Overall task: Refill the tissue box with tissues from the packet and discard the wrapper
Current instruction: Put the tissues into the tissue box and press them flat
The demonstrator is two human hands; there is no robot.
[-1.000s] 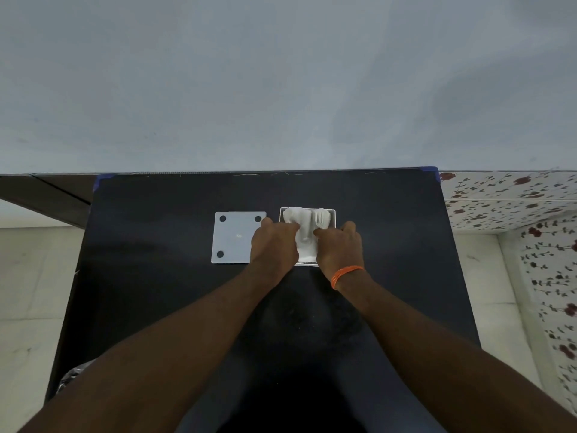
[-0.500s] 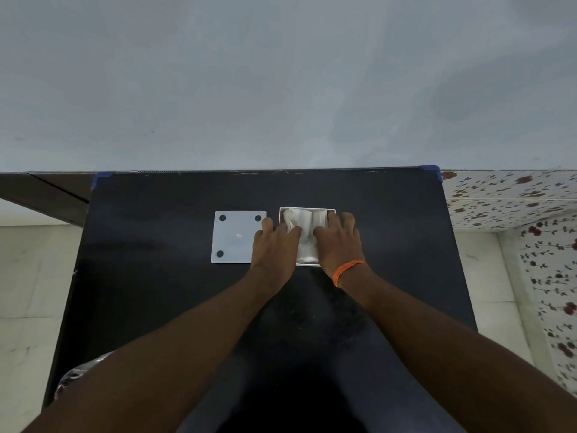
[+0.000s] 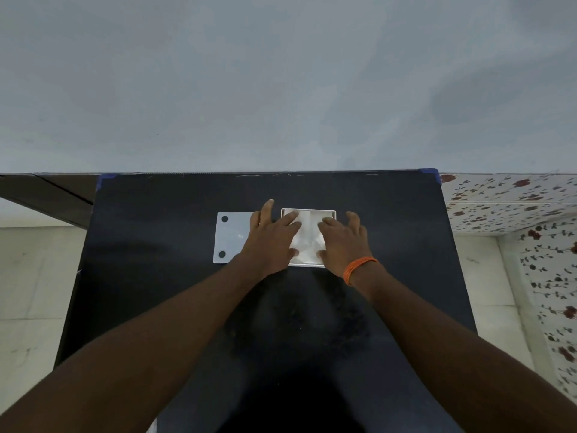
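A white square tissue box (image 3: pixel 312 210) stands open on the black table (image 3: pixel 156 276), with white tissues (image 3: pixel 307 235) lying flat inside it. My left hand (image 3: pixel 270 242) rests palm down over the box's left side, fingers spread, thumb and forefinger on the tissues. My right hand (image 3: pixel 342 242), with an orange band at the wrist, lies flat over the right side with its fingers apart on the tissues. The box's white lid (image 3: pixel 231 237), with black dots at its corners, lies flat just left of the box, partly under my left hand.
The table's far edge meets a grey wall (image 3: pixel 281 89). Floral tiles (image 3: pixel 515 201) line the right side, pale floor tiles (image 3: pixel 31 276) the left. Something crinkled and shiny (image 3: pixel 153 428) peeks out at the table's near left edge.
The tissues stood bunched above the box between my closed fingers; they now lie flat inside it. Both hands have opened out and spread flat on top.
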